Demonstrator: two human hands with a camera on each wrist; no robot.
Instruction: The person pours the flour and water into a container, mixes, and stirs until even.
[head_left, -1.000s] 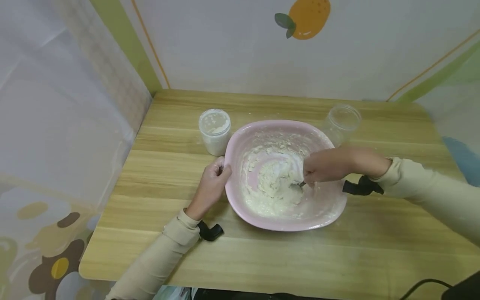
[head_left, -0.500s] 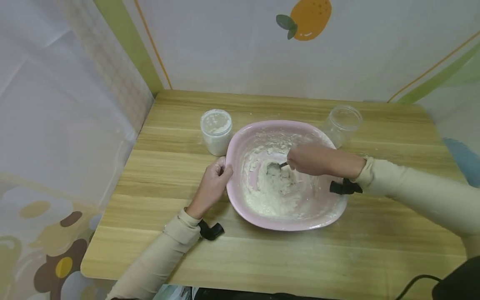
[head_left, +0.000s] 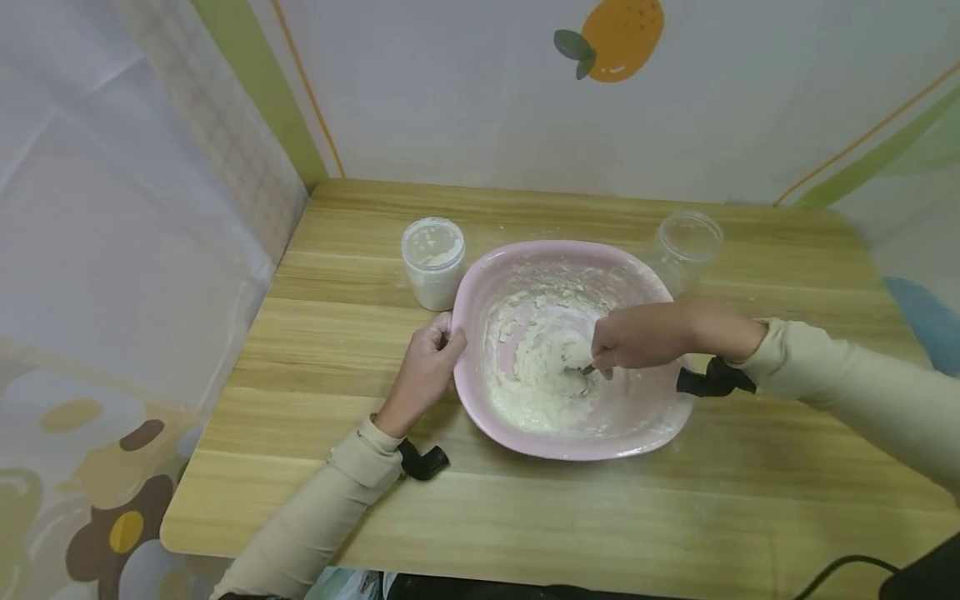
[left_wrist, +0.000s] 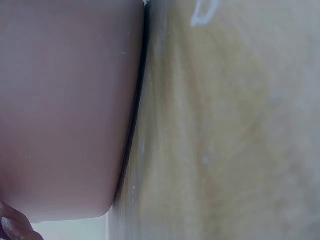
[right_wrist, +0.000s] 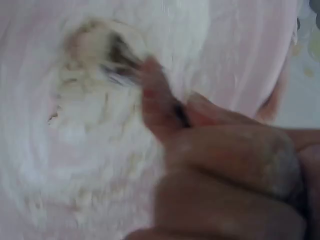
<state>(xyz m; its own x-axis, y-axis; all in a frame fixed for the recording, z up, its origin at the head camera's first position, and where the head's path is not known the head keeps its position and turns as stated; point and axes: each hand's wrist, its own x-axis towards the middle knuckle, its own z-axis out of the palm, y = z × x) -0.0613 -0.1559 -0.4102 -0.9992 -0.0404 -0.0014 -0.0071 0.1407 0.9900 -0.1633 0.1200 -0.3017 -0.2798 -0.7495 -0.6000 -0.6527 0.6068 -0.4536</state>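
A pink plastic basin (head_left: 468, 392) stands on the table, with lumpy wet flour dough (head_left: 543, 387) spread over its bottom and walls. My left hand (head_left: 426, 371) grips the basin's left rim, thumb on top; in the left wrist view its fingertips (left_wrist: 17, 225) show beside the basin's outer wall (left_wrist: 60, 110). Over the basin's right half, my right hand (head_left: 637, 336) holds a metal spoon (head_left: 587, 370) by its handle. The spoon's head (right_wrist: 120, 60) sits in the dough and is blurred in the right wrist view.
Behind the basin to the left is a clear jar (head_left: 433, 265) partly filled with white flour. A clear jar (head_left: 686, 246) with nothing visible inside stands behind its right side. A black cable (head_left: 847, 562) crosses the wooden table's (head_left: 315, 350) front right corner.
My right hand swung left and away from me with the spoon, then came back right and nearer, stirring the dough. The left hand and the basin stayed almost still.
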